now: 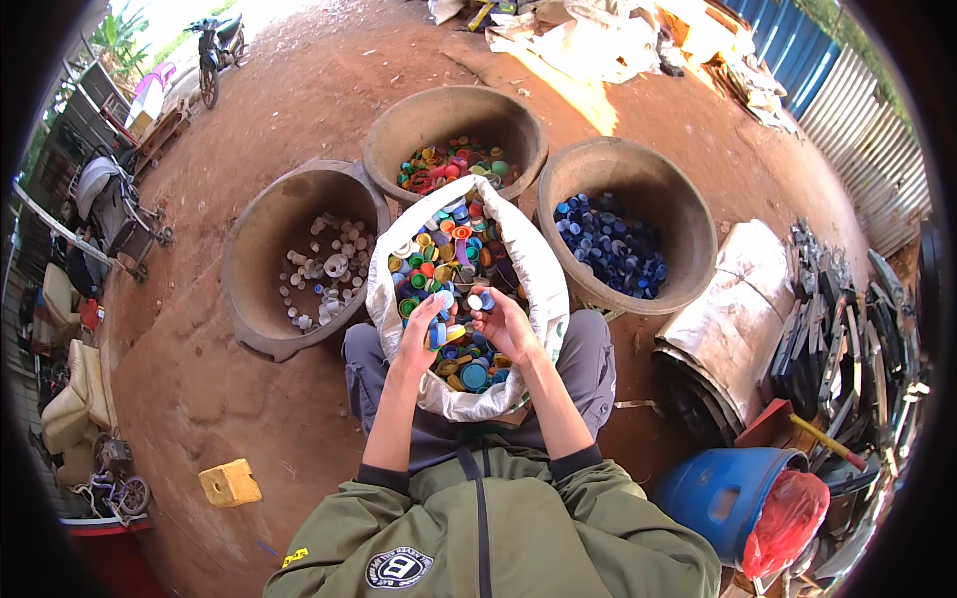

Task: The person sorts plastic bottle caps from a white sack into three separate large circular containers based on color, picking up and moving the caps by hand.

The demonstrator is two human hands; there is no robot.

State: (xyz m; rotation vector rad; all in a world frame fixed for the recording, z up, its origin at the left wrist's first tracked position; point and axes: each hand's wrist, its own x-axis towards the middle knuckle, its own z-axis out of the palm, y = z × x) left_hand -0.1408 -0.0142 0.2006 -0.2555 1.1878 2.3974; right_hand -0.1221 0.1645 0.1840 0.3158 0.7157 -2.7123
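A white woven sack (543, 249) stands open between my knees, filled with plastic bottle caps (429, 259) of many colours. Over its mouth, my left hand (421, 334) is closed around several bottle caps, blue ones among them. Beside it my right hand (508, 327) grips caps too; a white one and a blue one show at the fingertips. Around the sack stand three wide basins. White caps lie in the left basin (249, 239), red, green and yellow ones in the far basin (399, 125), and blue ones in the right basin (688, 219).
A yellow block (230, 484) lies on the dirt floor at the left. To the right are a blue plastic drum (713, 498) with a red bag, a rolled sheet (728, 319) and piled dark scrap (847, 339). A motorbike (211, 55) stands far left.
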